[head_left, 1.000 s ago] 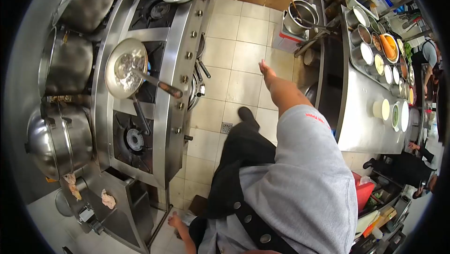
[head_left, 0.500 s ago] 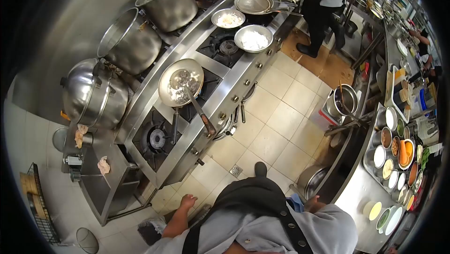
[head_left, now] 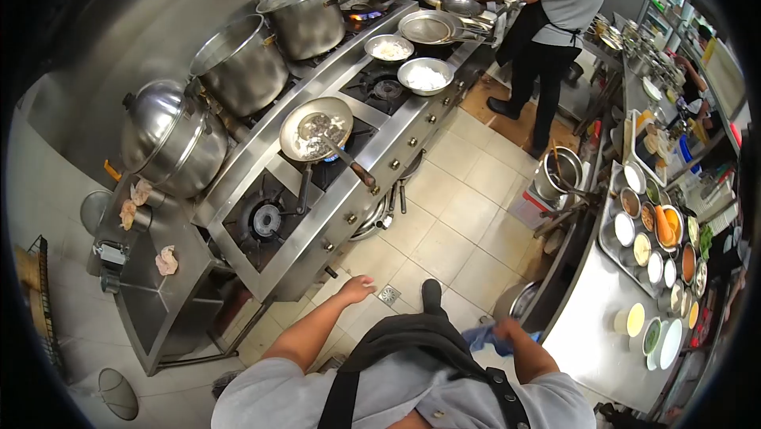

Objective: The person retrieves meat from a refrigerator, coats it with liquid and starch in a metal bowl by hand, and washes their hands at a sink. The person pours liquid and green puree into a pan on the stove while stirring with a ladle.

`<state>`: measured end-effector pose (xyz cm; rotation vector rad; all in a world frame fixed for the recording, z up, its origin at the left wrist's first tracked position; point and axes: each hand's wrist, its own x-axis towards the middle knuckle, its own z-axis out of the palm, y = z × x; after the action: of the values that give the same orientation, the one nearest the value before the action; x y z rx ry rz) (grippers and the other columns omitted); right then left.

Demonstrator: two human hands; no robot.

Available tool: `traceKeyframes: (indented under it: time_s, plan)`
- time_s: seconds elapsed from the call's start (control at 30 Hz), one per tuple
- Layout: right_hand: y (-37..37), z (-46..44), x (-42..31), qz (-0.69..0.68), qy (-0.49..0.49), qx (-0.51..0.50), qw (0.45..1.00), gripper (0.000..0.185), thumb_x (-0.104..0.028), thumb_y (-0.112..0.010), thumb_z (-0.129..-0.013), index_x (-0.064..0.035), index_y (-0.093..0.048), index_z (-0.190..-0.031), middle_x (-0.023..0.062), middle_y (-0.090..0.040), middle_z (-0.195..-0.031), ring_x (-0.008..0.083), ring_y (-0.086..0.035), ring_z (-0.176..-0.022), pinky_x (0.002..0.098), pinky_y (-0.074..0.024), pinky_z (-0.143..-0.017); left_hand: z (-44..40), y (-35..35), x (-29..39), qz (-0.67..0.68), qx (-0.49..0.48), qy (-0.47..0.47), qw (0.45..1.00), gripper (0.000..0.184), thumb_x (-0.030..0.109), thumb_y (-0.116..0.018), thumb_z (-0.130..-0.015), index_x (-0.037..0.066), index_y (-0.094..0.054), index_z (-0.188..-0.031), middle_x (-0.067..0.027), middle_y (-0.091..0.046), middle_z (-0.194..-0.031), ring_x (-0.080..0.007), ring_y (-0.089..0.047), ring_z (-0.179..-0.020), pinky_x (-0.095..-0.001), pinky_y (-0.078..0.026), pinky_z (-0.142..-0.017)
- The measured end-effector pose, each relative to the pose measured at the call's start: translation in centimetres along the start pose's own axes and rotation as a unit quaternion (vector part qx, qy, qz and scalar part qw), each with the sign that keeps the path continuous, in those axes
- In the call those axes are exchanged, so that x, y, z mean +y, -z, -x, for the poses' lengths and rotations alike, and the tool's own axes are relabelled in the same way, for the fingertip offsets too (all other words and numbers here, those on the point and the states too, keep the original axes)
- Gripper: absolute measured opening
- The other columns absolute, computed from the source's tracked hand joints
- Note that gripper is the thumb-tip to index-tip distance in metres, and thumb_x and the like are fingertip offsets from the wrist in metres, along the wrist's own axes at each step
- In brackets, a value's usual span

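Note:
My left hand [head_left: 359, 289] hangs over the tiled floor in front of the stove, with loosely curled fingers and nothing in it. My right hand [head_left: 505, 329] is closed on a blue cloth [head_left: 482, 339] at my right side; motion blurs its fingers. On the stove ahead, a frying pan [head_left: 339, 114] sits over a blue flame. A ladle [head_left: 349, 161] rests in that pan among whitish contents, its wooden handle leaning over the stove's front. Neither hand touches the pan or ladle.
Large pots [head_left: 305, 21] line the back of the stove. Two bowls [head_left: 426, 88] with white contents stand farther along. Another person [head_left: 547, 41] works at the far burners. On my right, a counter [head_left: 567, 318] bears a tray of several ingredient containers. A metal pot [head_left: 507, 302] stands low beside it.
My view has shifted along the stove. My left hand has reached forward and right; my right hand has come into fuller view with the cloth. A blue flame now shows under the pan.

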<state>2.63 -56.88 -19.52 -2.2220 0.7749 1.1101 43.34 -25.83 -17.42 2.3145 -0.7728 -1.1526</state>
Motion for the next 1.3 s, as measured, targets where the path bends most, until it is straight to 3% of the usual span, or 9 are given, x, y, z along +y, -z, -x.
traceKeyframes:
  time_s: [0.2, 0.43, 0.47, 0.53, 0.73, 0.87, 0.97, 1.2, 1.3]
  plan:
    - [6.1, 9.7, -3.8, -0.728, -0.032, 0.114, 0.676, 0.033, -0.018, -0.058, -0.075, -0.0013, -0.062, -0.103, 0.0067, -0.064, -0.095, 0.02, -0.058, -0.091, 0.0334, -0.0456, -0.08, -0.9, -7.2, 14.2, 0.086, -0.167, -0.122, 0.975, 0.056, 0.045, -0.063, -0.083, 0.004, -0.057, -0.121, -0.0116, -0.058, -0.124, -0.0238, -0.054, -0.115, -0.0327, -0.041, -0.096]
    - [1.9, 12.0, -4.4, -0.63, 0.217, 0.249, 0.703, 0.008, -0.011, -0.053, -0.075, -0.0035, -0.056, -0.076, 0.0033, -0.059, -0.074, 0.0203, -0.054, -0.07, 0.0334, -0.0431, -0.071, 3.4, -17.3, 27.4, 0.33, -0.365, 0.105, 0.864, 0.074, 0.068, -0.034, -0.087, 0.022, -0.026, -0.145, -0.005, -0.025, -0.15, -0.0276, -0.02, -0.139, -0.0633, -0.021, -0.103]
    - [1.9, 11.9, -4.2, -0.523, 0.275, 0.297, 0.75, 0.009, -0.012, -0.054, -0.074, -0.0037, -0.053, -0.072, 0.0052, -0.056, -0.07, 0.0227, -0.052, -0.067, 0.0344, -0.0412, -0.068, 4.3, -18.8, 27.9, 0.506, -0.399, 0.04, 0.764, 0.059, 0.056, -0.044, -0.089, 0.017, -0.046, -0.133, -0.0063, -0.046, -0.137, -0.0225, -0.039, -0.128, -0.0486, -0.035, -0.1]
    - [3.1, 13.4, -5.3, -0.282, 0.369, 0.379, 0.801, 0.018, -0.016, -0.054, -0.073, -0.0042, -0.046, -0.062, 0.009, -0.05, -0.063, 0.0274, -0.047, -0.062, 0.0363, -0.0372, -0.062, 0.6, -23.6, 30.1, 0.042, 0.008, -0.641, 0.767, 0.036, 0.04, -0.055, -0.087, 0.012, -0.061, -0.109, -0.0044, -0.06, -0.113, -0.0186, -0.054, -0.105, -0.0382, -0.045, -0.086]
    - [7.3, 16.5, -3.9, -0.123, 0.354, 0.62, 0.689, 0.007, -0.01, -0.051, -0.074, -0.0034, -0.049, -0.077, 0.0229, -0.05, -0.088, 0.0398, -0.045, -0.086, 0.0524, -0.0326, -0.08, 7.1, -21.5, 38.5, 0.291, -0.043, -0.555, 0.778, 0.031, 0.037, -0.06, -0.078, 0.014, -0.06, -0.099, -0.0094, -0.057, -0.106, -0.0194, -0.054, -0.093, -0.0355, -0.043, -0.08]
    - [3.9, 6.9, 3.2, -0.081, 0.187, 0.767, 0.608, 0.037, -0.01, -0.055, -0.08, 0.0016, -0.053, -0.115, 0.022, -0.054, -0.109, 0.0391, -0.048, -0.105, 0.0515, -0.0342, -0.095, 11.8, -25.2, 40.4, 0.716, -0.272, 0.009, 0.643, 0.043, 0.035, -0.038, -0.096, 0.008, -0.045, -0.129, -0.0098, -0.052, -0.127, -0.021, -0.049, -0.117, -0.0351, -0.038, -0.102]
    - [4.0, 10.1, 0.5, -0.363, 0.139, 0.564, 0.729, 0.04, -0.021, -0.044, -0.088, -0.0005, -0.049, -0.122, 0.0235, -0.05, -0.119, 0.0401, -0.046, -0.111, 0.0449, -0.0356, -0.097, 6.2, -28.2, 35.2, 0.602, -0.306, -0.099, 0.731, 0.053, 0.044, -0.032, -0.097, 0.006, -0.041, -0.134, -0.0078, -0.049, -0.132, -0.0202, -0.047, -0.121, -0.0347, -0.035, -0.105]
    - [4.4, 18.7, 1.7, 0.151, 0.231, 0.553, 0.786, 0.051, -0.039, -0.061, -0.076, 0.0076, -0.056, -0.095, 0.026, -0.056, -0.106, 0.0446, -0.051, -0.1, 0.0446, -0.0408, -0.089, 9.7, -22.6, 41.3, 0.491, -0.41, -0.002, 0.769, 0.046, 0.042, -0.042, -0.093, 0.005, -0.051, -0.119, -0.0139, -0.06, -0.111, -0.0291, -0.057, -0.105, -0.0438, -0.045, -0.094]
    - [5.9, 18.3, 0.6, -0.09, 0.147, 0.444, 0.879, 0.044, -0.027, -0.072, -0.062, 0.0018, -0.062, -0.094, 0.0242, -0.059, -0.104, 0.0378, -0.056, -0.1, 0.0411, -0.0446, -0.089, 9.3, -24.9, 41.7, 0.462, -0.275, -0.031, 0.843, 0.045, 0.041, -0.04, -0.095, 0.004, -0.053, -0.117, -0.0151, -0.059, -0.112, -0.0282, -0.059, -0.102, -0.043, -0.046, -0.092]
